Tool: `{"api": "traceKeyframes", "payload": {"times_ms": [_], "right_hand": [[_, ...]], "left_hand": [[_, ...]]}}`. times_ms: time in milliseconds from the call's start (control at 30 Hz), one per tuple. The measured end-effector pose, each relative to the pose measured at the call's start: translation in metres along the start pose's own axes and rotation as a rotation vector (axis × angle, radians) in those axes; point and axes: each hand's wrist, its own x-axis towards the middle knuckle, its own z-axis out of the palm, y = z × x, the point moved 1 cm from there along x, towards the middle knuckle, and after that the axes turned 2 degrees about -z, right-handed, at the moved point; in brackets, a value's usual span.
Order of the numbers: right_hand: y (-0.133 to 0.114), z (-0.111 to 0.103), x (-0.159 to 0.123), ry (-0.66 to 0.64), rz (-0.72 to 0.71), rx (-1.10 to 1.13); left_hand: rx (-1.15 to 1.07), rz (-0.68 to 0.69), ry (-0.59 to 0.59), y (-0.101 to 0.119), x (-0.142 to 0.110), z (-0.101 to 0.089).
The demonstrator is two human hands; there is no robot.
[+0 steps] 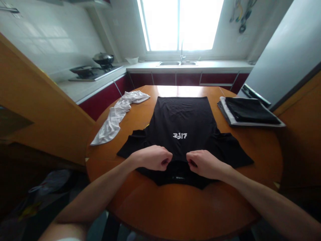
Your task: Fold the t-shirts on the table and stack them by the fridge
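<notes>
A black T-shirt (185,115) is spread on the round wooden table, its neck end towards me and its hem at the far side. White lettering (180,136) on its chest reads upside down from here. My left hand (156,158) is closed on the shirt just left of the neckline. Mirroring it, my right hand (202,164) is closed on the fabric to the right of the neckline. Between and below both hands the inside of the collar shows a small label (178,177). The fingertips of both hands are mostly hidden.
A crumpled white garment (116,117) lies on the table's left side. Several folded garments form a stack (252,112) at the right edge. Beyond the table (185,207) are a counter with a sink (170,63), a stove with a wok (103,59), and a fridge (283,53).
</notes>
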Motion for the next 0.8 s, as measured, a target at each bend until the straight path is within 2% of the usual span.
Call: {"api": "traceKeyframes", "payload": {"times_ms": [100, 167, 233, 333, 400, 433, 567, 800], "right_hand": [[0.001, 0.003, 0.0, -0.021, -0.014, -0.01], [0.001, 0.002, 0.001, 0.012, -0.002, 0.013], [0.003, 0.001, 0.004, 0.123, 0.026, 0.051], [0.007, 0.004, 0.011, 0.36, 0.081, 0.062], [0.011, 0.013, 0.015, 0.415, 0.128, 0.004], [0.013, 0.018, 0.017, 0.391, 0.151, -0.033], [0.018, 0.037, 0.021, 0.195, 0.215, -0.1], [0.02, 0.036, 0.022, 0.206, 0.25, -0.084]], "left_hand": [[-0.058, 0.018, -0.052, -0.004, 0.002, 0.003], [-0.097, 0.047, -0.023, -0.005, 0.004, 0.001], [-0.135, 0.07, 0.101, -0.004, 0.008, 0.0], [-0.158, 0.038, 0.407, -0.007, 0.02, 0.007], [-0.116, -0.027, 0.521, -0.014, 0.03, 0.019], [-0.077, -0.06, 0.52, -0.017, 0.035, 0.027], [0.037, -0.14, 0.374, -0.028, 0.047, 0.047], [0.076, -0.163, 0.369, -0.027, 0.044, 0.047]]}}
